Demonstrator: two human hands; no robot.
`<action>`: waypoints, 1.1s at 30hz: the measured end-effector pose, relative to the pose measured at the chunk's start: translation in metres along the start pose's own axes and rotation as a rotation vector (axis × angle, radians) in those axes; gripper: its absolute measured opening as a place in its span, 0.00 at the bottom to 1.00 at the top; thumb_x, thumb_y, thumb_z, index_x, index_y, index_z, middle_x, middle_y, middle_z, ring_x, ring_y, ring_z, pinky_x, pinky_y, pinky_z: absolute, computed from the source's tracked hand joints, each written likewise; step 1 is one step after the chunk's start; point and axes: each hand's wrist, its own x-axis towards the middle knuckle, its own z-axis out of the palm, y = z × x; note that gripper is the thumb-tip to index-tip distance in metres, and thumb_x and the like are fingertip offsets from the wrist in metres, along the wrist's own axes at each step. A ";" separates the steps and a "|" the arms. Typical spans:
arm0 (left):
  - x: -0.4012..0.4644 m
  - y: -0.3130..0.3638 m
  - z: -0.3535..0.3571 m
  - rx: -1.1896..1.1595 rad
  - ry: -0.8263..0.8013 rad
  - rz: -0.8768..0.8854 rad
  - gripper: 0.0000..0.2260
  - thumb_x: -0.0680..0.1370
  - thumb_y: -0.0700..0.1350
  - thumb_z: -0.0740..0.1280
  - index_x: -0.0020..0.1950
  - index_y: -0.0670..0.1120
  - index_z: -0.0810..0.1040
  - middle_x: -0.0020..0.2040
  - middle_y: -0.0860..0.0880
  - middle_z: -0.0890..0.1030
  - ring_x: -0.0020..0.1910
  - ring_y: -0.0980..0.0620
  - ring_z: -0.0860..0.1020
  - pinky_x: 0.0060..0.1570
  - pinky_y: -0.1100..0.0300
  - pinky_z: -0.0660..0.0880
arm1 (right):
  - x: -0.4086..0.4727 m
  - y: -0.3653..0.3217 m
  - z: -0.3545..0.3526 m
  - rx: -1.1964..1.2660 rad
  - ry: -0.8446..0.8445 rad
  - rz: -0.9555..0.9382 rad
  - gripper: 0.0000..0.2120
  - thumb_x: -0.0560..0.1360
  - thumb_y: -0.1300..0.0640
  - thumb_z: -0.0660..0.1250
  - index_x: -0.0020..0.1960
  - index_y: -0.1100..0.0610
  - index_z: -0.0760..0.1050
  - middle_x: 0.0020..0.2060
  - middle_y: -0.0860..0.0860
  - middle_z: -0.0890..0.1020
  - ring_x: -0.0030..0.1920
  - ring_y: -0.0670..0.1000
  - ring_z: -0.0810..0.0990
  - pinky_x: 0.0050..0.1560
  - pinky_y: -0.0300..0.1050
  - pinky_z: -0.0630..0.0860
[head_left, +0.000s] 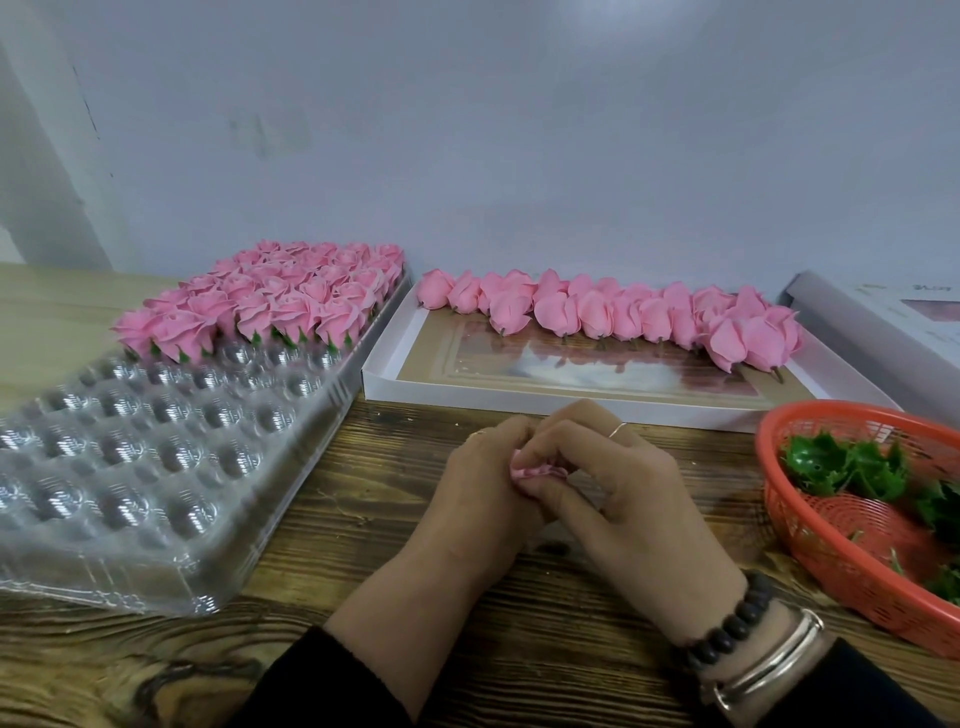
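Left hand (480, 483) and right hand (618, 499) meet at lower centre of frame, fingers of both curled around a small pink rose head (537, 474), pinched between them above the wooden tabletop (363, 467). Clear blister tray (130, 457) lies at left, white box (519, 397) behind, red basket (831, 561) at right edge.

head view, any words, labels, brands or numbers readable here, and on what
None can be read.
White lid at far right: dark printed marks, too blurred to read.
White box: printed picture inside, no legible words.
Clear tray, orange basket, pink rose held by left hand and right hand: no text seen.
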 end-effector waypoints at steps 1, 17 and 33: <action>0.000 0.000 0.000 -0.006 -0.016 0.003 0.09 0.72 0.39 0.68 0.39 0.53 0.75 0.39 0.55 0.79 0.41 0.59 0.76 0.36 0.75 0.69 | 0.000 0.000 0.000 0.005 -0.002 0.004 0.02 0.71 0.58 0.68 0.43 0.54 0.78 0.42 0.44 0.76 0.46 0.43 0.77 0.46 0.32 0.72; 0.003 0.000 0.010 -0.111 -0.070 0.099 0.04 0.75 0.39 0.64 0.46 0.41 0.79 0.41 0.49 0.81 0.43 0.54 0.79 0.45 0.59 0.78 | 0.010 -0.010 0.018 0.174 0.240 0.202 0.11 0.72 0.43 0.55 0.42 0.39 0.76 0.35 0.36 0.79 0.42 0.41 0.77 0.47 0.38 0.73; -0.002 0.008 0.012 -0.371 -0.079 0.088 0.10 0.74 0.30 0.65 0.39 0.43 0.78 0.37 0.50 0.79 0.38 0.56 0.78 0.41 0.59 0.76 | 0.007 0.008 0.014 0.193 -0.015 0.337 0.16 0.62 0.37 0.62 0.42 0.45 0.77 0.39 0.41 0.82 0.44 0.38 0.79 0.44 0.31 0.73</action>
